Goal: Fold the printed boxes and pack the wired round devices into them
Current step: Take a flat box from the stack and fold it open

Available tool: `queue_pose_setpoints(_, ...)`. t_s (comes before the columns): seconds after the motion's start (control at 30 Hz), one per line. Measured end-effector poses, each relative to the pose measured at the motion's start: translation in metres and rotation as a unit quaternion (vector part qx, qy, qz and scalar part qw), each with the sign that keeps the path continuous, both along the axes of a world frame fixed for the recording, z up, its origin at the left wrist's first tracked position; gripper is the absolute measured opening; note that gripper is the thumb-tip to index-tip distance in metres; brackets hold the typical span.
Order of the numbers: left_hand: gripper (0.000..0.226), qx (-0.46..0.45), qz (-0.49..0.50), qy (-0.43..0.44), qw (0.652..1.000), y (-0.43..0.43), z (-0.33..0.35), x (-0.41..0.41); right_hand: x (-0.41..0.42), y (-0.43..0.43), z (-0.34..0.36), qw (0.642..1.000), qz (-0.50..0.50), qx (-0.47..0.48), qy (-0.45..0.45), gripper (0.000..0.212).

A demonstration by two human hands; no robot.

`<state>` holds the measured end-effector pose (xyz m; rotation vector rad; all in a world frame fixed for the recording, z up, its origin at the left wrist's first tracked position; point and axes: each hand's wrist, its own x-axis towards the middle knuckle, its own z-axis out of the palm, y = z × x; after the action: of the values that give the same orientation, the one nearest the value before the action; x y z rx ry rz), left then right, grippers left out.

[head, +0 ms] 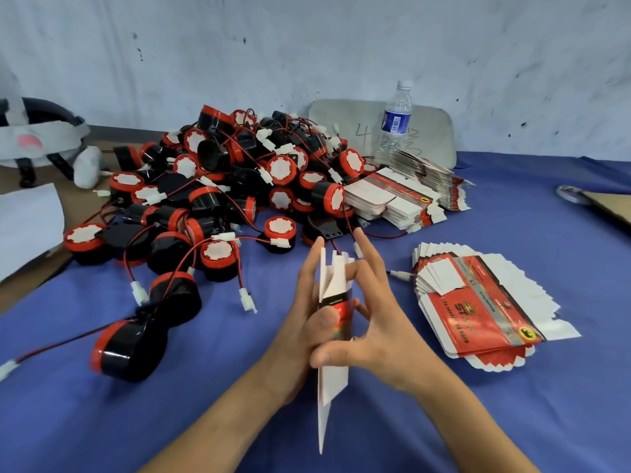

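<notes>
Red-and-white printed box (334, 373), edge-on, gripped by left hand (304, 322); right hand (379, 322) pinches it, thumb and forefinger, other fingers (368, 249) spread.

The wall (307, 46) behind is pale grey-white, mottled and scuffed, flecked with small dark marks. The light is soft and even, throwing only faint shadows. A table stands against the wall, most of it under a blue cloth (512, 421); at the left the cloth ends and a bare brown top (20, 291) shows. A rounded grey panel (345, 121) leans on the wall with a handwritten 4 on it, and a clear water bottle (396, 121) with a blue label stands upright just before it. A white sheet (27, 227) lies at the left edge.
</notes>
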<state>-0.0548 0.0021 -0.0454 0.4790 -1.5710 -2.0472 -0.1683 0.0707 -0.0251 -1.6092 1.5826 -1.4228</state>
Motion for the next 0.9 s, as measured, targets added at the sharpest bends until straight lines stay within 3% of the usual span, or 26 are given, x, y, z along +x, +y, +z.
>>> queue_pose_setpoints(0.1,0.126,-0.014,0.021,0.066,0.998,-0.003,-0.001,-0.012,-0.005,0.004,0.005,0.998,-0.037,-0.016,-0.041,0.072)
queue_pose_setpoints(0.2,0.107,0.000,0.087,0.084,0.993,-0.015,-0.001,-0.016,-0.011,0.005,0.008,0.985,-0.054,-0.047,-0.157,0.079)
queue_pose_setpoints(0.37,0.086,-0.129,0.197,0.040,0.971,-0.033,-0.004,-0.013,-0.023,0.001,-0.003,0.966,-0.120,-0.012,-0.231,0.064)
queue_pose_setpoints(0.43,0.087,-0.181,0.217,0.014,0.959,-0.032,-0.006,-0.013,-0.023,-0.002,-0.010,0.963,-0.141,0.012,-0.230,0.037)
queue_pose_setpoints(0.53,0.091,-0.246,0.259,-0.015,0.934,-0.029,-0.010,-0.012,-0.018,-0.006,-0.018,0.959,-0.166,-0.011,-0.228,0.026)
queue_pose_setpoints(0.7,0.076,-0.185,0.268,0.015,0.945,-0.028,-0.005,-0.012,-0.013,-0.008,-0.019,0.953,-0.146,-0.031,-0.263,0.026)
queue_pose_setpoints(0.83,0.096,-0.133,0.143,0.060,0.979,-0.023,-0.003,-0.011,-0.009,-0.007,-0.017,0.942,-0.027,0.031,-0.334,0.049)
queue_pose_setpoints(0.9,0.106,-0.141,0.093,0.055,0.984,-0.017,-0.002,-0.012,-0.004,-0.007,-0.017,0.940,-0.018,0.052,-0.335,0.054)
